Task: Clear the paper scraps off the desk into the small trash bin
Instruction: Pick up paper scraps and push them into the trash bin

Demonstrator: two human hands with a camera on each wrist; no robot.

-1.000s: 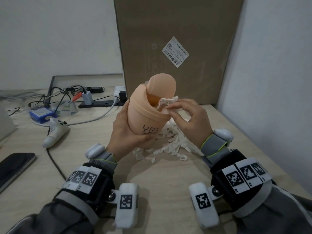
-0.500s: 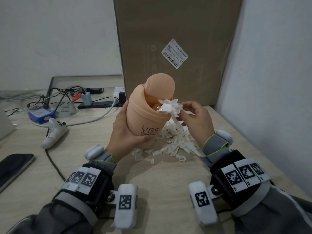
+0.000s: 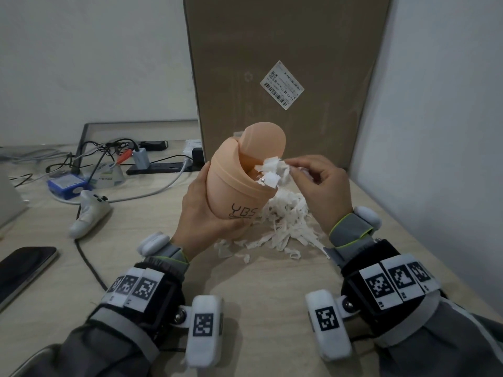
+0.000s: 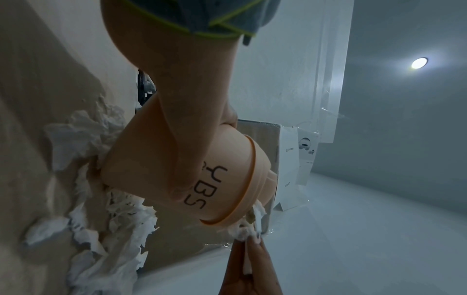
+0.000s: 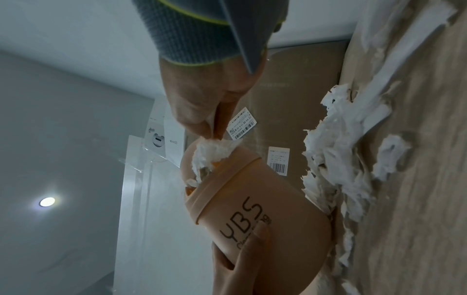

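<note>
So compared to a second ago, the right hand has pulled back a bit from the trash bin mouth, pinching a wad of paper scraps right at the opening. Left hand grips the bin, tilted, lifted above the scrap pile on the desk.

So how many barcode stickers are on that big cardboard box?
2: an upper sticker high on the box front, and a lower sticker near the bin, seen only from the right wrist. Other faces are hidden.
</note>
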